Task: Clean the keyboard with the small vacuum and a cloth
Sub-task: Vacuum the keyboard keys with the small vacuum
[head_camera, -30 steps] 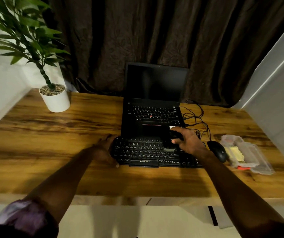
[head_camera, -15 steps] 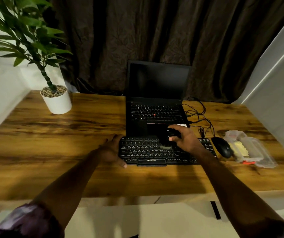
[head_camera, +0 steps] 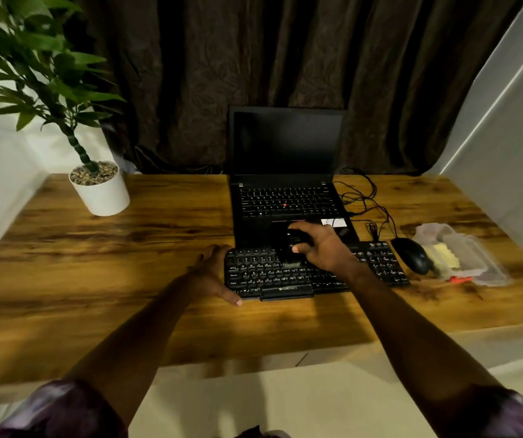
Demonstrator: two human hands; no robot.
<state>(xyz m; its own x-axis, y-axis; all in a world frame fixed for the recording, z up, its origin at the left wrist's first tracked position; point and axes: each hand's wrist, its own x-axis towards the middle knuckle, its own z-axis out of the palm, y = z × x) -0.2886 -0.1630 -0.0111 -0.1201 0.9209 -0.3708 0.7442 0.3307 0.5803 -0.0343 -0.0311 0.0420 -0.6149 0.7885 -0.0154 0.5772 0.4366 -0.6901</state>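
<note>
- Upper left of frame: potted plant (head_camera: pixel 100 188) on the counter (head_camera: pixel 159 241), clear of the work.
- Centre left: left hand (head_camera: pixel 211 275), fingers spread, braces the left end of the keyboard (head_camera: pixel 313 273).
- Centre: right hand (head_camera: pixel 320 248) wrapped around the small vacuum (head_camera: pixel 291 248), its nozzle down on the upper key rows.
- Behind: open laptop (head_camera: pixel 285 184), screen dark.
- Centre right: mouse (head_camera: pixel 411 256), clear box (head_camera: pixel 462 257).
- Judgement: vacuuming in progress; no cloth identifiable, wiping apparently remains.

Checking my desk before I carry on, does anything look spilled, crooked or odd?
Nothing spilled or damaged. The only untidy spot is the tangle of black cables on the table, right of the laptop.
</note>
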